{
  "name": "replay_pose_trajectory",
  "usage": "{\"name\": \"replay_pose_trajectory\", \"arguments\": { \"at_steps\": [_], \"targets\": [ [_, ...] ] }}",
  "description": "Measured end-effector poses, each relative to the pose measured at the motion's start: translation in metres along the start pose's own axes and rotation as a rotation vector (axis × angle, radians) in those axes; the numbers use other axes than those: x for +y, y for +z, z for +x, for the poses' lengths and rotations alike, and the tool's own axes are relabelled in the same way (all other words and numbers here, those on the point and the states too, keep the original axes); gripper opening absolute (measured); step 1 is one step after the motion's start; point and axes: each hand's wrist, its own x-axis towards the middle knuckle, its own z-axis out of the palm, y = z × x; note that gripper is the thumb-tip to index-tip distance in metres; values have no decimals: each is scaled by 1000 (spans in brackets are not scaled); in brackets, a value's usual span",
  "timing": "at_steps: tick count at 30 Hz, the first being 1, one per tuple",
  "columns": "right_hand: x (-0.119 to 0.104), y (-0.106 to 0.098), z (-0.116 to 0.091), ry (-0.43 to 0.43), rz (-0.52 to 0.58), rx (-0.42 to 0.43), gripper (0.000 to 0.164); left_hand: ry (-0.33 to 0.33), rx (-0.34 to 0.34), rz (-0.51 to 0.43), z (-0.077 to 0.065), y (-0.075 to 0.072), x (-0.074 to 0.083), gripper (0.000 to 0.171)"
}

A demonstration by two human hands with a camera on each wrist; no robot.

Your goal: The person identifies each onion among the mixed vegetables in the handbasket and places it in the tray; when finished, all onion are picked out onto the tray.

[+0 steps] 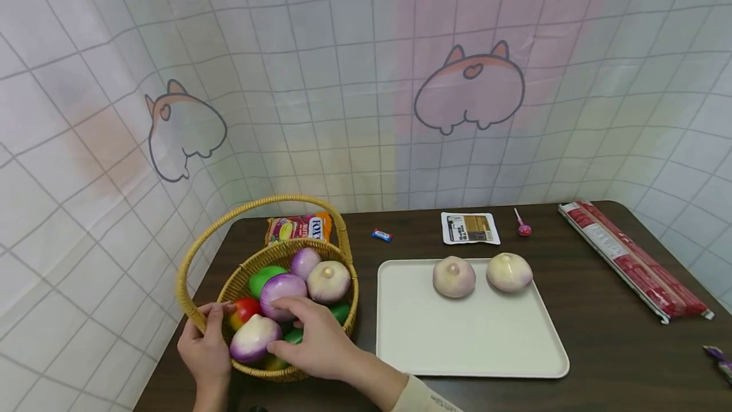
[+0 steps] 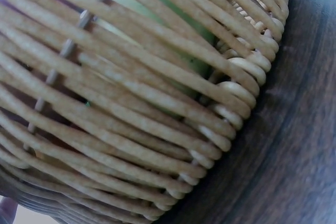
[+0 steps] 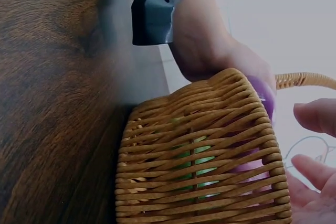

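A wicker basket with a tall arched handle holds several round toy vegetables and fruits. My left hand grips the basket's left side, at the foot of the handle. Over the basket is my right hand, its thumb and fingers apart. Its thumb lies beside a purple-and-white onion, and its index finger reaches over a purple onion; contact is unclear. Near them sit a red-and-yellow fruit, a green one and a pale onion. In the right wrist view, the right fingers are spread beside the basket.
Right of the basket lies a white tray bearing two pale onions. Behind are a fruit candy bag, a small blue wrapper, a flat packet and a lollipop. A long red package lies right.
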Motion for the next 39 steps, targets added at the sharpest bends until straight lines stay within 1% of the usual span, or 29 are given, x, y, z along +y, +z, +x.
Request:
{"name": "replay_pose_trajectory", "arguments": {
  "at_steps": [4,8,12,17,19,22,26,28,30,35,37,39],
  "targets": [
    [0,2,4,-3,46,-46,51,0,0,-17,0,-1,0,27],
    [1,4,8,2,39,-113,55,7,-2,-19,0,-2,-1,27],
    [2,6,13,-4,-22,-166,60,3,-2,-23,-1,-2,-1,28],
    [4,10,19,-28,-119,-197,63,2,3,-52,-2,-1,0,28],
    [4,11,20,-30,-139,-206,64,6,4,-60,-2,0,0,27],
    [5,13,23,-24,-140,-215,65,13,1,-69,-2,1,1,24],
    [5,14,25,-17,-120,-217,64,21,-1,-57,-1,1,1,25],
    [4,15,26,-28,-127,-210,63,17,0,-47,-1,1,0,27],
    [4,17,26,-44,-150,-200,62,13,0,-43,0,1,0,26],
    [1,20,24,-86,-253,-172,62,6,2,-37,0,0,-1,25],
    [1,21,22,-88,-270,-170,62,7,1,-36,0,0,-1,25],
    [0,21,20,-87,-261,-166,62,9,0,-37,0,0,-1,25]
  ]
}}
